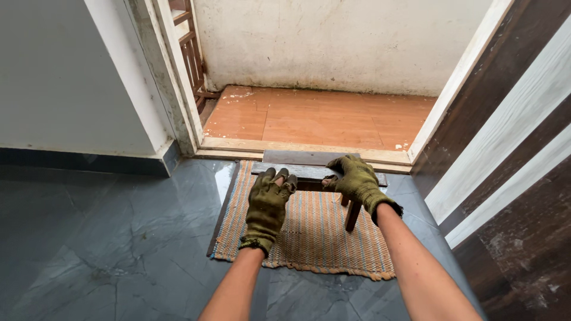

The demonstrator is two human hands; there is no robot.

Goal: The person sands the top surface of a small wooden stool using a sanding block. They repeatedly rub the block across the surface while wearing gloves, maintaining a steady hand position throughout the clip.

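Both my hands wear olive green work gloves. My left hand (267, 205) curls its fingers over the near edge of a dark wooden plank (309, 171), the top of a low stool. My right hand (357, 180) grips the same plank from above, further right. One wooden leg (353, 216) shows under the plank, below my right wrist. The stool stands on a woven orange-and-blue doormat (309, 238) in front of a doorway.
A pale stone threshold (297, 147) lies just beyond the mat, with an orange tiled floor (321, 116) and a stained white wall behind it. A dark wooden door (511, 178) stands at the right, a white wall at the left. Grey glossy floor tiles (101, 238) surround the mat.
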